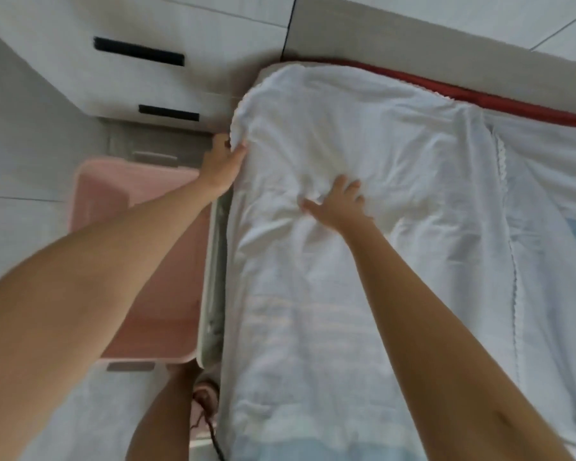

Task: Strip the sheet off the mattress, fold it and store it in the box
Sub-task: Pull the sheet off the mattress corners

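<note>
A white sheet (346,134) with a lacy hem lies in a long folded band across the mattress (559,181). My left hand (221,161) grips the band's far left edge, thumb on top of the cloth. My right hand (338,204) lies flat on the sheet's middle with fingers spread, pressing the wrinkled cloth down. A pink box (140,261) stands on the floor left of the bed, under my left forearm, its inside showing nothing but pink.
A white cabinet (153,44) with two black slot handles stands beyond the box. A red border (479,94) runs along the bed's far side. A grey lid (153,144) lies behind the box. My leg and slipper (203,400) stand at the bedside.
</note>
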The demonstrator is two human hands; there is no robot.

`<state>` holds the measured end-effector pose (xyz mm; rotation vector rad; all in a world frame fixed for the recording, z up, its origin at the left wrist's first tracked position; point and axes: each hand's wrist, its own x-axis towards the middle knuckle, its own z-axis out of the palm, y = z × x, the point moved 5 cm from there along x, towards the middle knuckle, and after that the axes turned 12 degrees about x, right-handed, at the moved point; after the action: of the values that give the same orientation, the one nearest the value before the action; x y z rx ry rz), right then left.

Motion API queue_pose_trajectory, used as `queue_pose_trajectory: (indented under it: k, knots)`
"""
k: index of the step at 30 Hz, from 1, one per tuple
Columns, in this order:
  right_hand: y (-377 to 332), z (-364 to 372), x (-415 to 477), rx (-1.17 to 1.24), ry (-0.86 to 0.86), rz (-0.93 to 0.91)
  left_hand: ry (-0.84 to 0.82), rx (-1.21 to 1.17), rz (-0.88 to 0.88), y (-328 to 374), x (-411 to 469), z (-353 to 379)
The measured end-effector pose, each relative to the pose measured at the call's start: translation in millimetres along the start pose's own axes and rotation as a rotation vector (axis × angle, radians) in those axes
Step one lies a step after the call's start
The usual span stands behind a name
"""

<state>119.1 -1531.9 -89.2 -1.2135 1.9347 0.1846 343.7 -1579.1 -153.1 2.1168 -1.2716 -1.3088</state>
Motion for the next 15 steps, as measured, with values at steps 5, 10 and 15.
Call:
queue_pose_trajectory:
  k: [5, 10, 15]
  knots:
    - [23, 54, -52, -0.102, -0.093, -0.126, -0.415, -0.306, -0.369, -85, -117, 53]
    - [28, 69, -47, -0.147, 0.011, -0.135, -0.532, -0.519, -0.528, -149, -171, 111]
    - [31, 72, -44, -0.144, 0.066, -0.135, -0.501, -0.708, -0.564, -158, -176, 128]
